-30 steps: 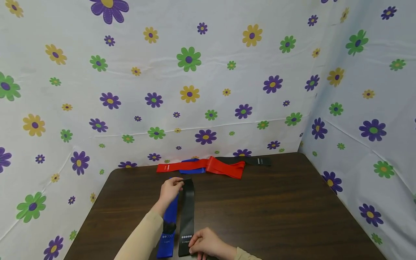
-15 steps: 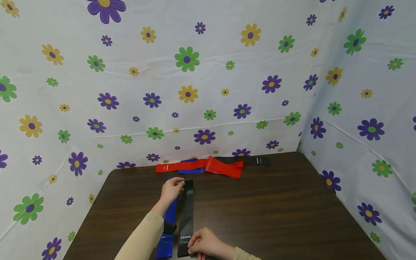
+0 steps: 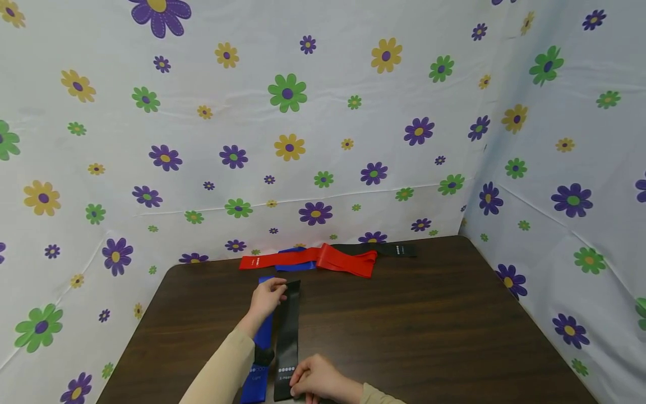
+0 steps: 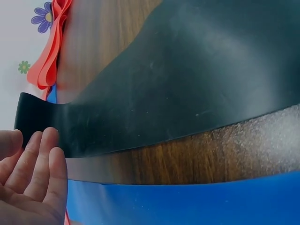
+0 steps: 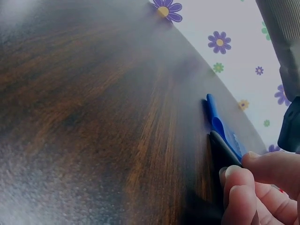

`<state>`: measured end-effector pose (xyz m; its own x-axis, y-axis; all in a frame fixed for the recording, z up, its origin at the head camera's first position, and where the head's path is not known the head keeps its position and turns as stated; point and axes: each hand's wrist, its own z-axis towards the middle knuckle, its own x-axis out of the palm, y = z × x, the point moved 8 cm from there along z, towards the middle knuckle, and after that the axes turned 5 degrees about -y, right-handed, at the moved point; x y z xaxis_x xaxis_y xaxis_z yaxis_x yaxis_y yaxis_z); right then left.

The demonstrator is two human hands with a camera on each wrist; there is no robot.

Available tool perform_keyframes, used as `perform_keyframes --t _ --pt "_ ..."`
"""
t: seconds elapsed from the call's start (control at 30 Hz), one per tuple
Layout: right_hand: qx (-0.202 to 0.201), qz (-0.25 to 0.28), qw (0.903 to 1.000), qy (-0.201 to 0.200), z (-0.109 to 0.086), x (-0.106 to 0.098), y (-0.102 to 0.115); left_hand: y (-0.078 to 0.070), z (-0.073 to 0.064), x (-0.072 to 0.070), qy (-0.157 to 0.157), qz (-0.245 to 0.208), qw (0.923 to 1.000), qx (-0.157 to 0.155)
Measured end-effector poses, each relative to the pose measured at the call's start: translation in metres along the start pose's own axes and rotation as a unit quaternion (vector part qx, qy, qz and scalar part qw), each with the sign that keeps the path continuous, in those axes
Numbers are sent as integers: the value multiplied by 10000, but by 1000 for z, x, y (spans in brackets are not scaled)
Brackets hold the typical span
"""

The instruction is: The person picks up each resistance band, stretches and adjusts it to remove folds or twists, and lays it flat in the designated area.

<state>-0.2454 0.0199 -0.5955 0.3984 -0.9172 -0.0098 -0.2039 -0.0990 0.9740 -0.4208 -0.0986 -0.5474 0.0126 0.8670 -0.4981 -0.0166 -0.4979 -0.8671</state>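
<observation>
Nearest me, the right hand point(image 3: 323, 379) pinches the near end of a black resistance band point(image 3: 287, 339), laid lengthwise on the dark wood-grain table point(image 3: 414, 325). Just left of it, apart, a blue band marked "Light" point(image 3: 254, 393) runs alongside, partly under the left wrist. Farther up, the left hand point(image 3: 266, 297) pinches the black band's far end between thumb and fingers. Just changed: that end's rounded curl now shows a sharp corner; the hands have barely shifted. Looks like straightening, fine adjustment only. At the back edge, a red band point(image 3: 348, 262) overlaps a second blue band point(image 3: 298, 267); a second black band point(image 3: 373, 248) extends right, before flowered cloth point(image 3: 434, 193).
</observation>
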Motion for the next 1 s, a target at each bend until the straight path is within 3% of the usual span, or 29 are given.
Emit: perform_keyframes --t 0.37,0.63,1.0 --pt "91 -66 9999 -21 1 0 -3 0 -1 9 153 -83 9998 40" --pt "99 -104 9999 -19 1 1 -2 4 -5 17 417 -3 9991 -111" --pt "41 -146 9999 -67 0 -1 -1 6 -7 20 496 -22 9983 -312"
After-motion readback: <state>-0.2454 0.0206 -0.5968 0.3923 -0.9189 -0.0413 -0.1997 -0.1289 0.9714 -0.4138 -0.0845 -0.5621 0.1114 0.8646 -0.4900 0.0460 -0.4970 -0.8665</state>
